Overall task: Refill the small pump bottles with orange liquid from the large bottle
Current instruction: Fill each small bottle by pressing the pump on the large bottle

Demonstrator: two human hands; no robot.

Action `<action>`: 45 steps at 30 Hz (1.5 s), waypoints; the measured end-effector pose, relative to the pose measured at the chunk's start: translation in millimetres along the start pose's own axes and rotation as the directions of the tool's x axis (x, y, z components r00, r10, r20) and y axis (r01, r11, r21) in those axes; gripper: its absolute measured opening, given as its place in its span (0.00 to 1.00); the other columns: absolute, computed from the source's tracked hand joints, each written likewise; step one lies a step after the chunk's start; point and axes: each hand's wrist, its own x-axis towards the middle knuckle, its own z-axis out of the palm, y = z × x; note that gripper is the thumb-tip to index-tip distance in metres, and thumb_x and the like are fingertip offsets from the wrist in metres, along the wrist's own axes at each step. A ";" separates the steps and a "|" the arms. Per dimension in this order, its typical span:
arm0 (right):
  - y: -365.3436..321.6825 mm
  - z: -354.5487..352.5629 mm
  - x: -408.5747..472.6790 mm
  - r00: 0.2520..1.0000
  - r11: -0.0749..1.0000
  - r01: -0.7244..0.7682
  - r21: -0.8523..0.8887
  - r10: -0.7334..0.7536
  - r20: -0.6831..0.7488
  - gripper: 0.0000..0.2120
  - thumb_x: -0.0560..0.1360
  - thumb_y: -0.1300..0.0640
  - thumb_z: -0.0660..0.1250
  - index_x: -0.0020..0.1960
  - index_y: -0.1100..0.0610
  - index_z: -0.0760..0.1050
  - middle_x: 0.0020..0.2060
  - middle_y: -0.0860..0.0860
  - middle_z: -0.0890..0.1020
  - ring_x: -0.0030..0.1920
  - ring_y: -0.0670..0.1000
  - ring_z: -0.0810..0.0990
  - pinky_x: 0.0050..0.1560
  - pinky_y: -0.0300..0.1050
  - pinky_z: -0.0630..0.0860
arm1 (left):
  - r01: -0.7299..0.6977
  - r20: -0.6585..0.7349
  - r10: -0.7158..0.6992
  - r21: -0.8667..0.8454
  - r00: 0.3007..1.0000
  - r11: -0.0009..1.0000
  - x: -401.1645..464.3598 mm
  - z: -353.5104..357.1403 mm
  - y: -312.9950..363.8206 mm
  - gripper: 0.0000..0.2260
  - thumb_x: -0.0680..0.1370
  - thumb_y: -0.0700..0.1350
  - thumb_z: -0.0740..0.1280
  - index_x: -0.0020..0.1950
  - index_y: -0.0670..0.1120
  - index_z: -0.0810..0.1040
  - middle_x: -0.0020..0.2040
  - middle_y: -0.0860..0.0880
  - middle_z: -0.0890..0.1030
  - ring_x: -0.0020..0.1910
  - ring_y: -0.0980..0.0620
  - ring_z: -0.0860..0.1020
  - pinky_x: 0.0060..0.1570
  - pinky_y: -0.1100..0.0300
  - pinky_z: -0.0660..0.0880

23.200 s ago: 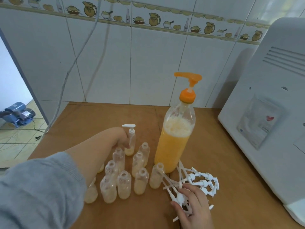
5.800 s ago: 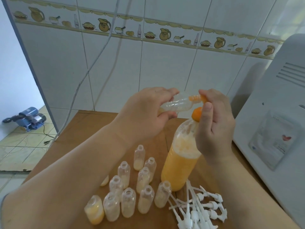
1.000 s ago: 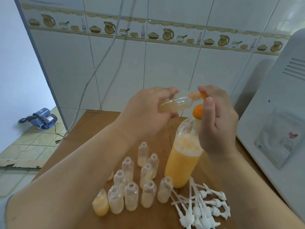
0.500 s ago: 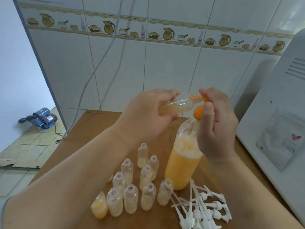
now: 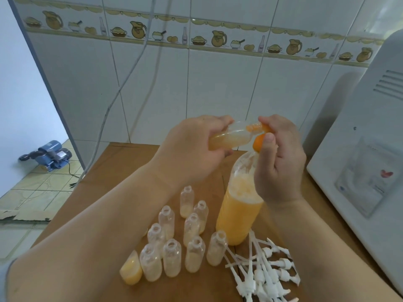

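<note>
My left hand grips a small clear bottle, held almost sideways with its mouth against the orange pump spout of the large bottle. Orange liquid lies along the small bottle's lower side. My right hand is curled over the orange pump head, thumb on the orange collar. The large bottle stands on the wooden table, about two-thirds full. Several open small bottles stand in a cluster in front of it; one at the left holds more orange liquid.
A pile of white pump tops lies at the front right of the table. A large white appliance stands close on the right. Tiled wall and a hanging cable behind. A blue pump motor sits on the floor at left.
Over the last second both hands stay in place on the small bottle and pump head. The liquid in the small bottle looks slightly fuller.
</note>
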 end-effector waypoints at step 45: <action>-0.4 12.4 7.5 0.982 0.998 -0.046 0.050 0.055 -0.178 0.15 0.80 0.62 0.52 0.56 0.65 0.76 0.51 0.51 0.76 0.54 0.54 0.76 0.56 0.45 0.73 | 0.682 0.103 -0.751 -0.512 0.653 0.523 -215.1 -5.5 -141.3 0.19 0.66 0.31 0.76 0.49 0.49 0.77 0.47 0.48 0.83 0.51 0.48 0.80 0.43 0.69 0.75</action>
